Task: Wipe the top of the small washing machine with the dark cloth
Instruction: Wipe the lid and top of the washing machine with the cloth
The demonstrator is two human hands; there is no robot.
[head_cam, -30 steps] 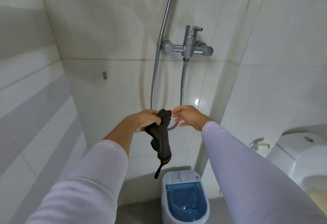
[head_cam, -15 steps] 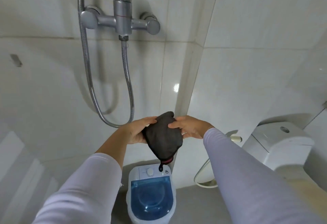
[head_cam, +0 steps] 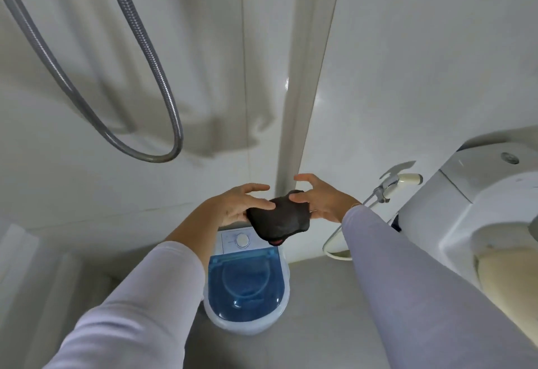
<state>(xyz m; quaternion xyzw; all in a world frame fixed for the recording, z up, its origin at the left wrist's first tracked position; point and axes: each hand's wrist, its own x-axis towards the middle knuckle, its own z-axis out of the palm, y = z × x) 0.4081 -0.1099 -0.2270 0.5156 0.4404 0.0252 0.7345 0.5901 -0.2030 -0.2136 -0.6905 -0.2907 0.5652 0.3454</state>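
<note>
Shower hose point(head_cam: 151, 77): left of washing machine, looped on wall.
Left hand point(head_cam: 238, 205): pinching dark cloth point(head_cam: 279, 218), above washing machine point(head_cam: 247, 278).
Washing machine: blue lid closed, contents unclear.
Right hand point(head_cam: 323, 202): gripping cloth, fingers spread.
Toilet point(head_cam: 465, 223): right of machine.

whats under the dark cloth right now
The bunched dark cloth, held between the left hand and right hand, hangs above the small white washing machine. Its round white dial shows; the panel's right part is covered.
</note>
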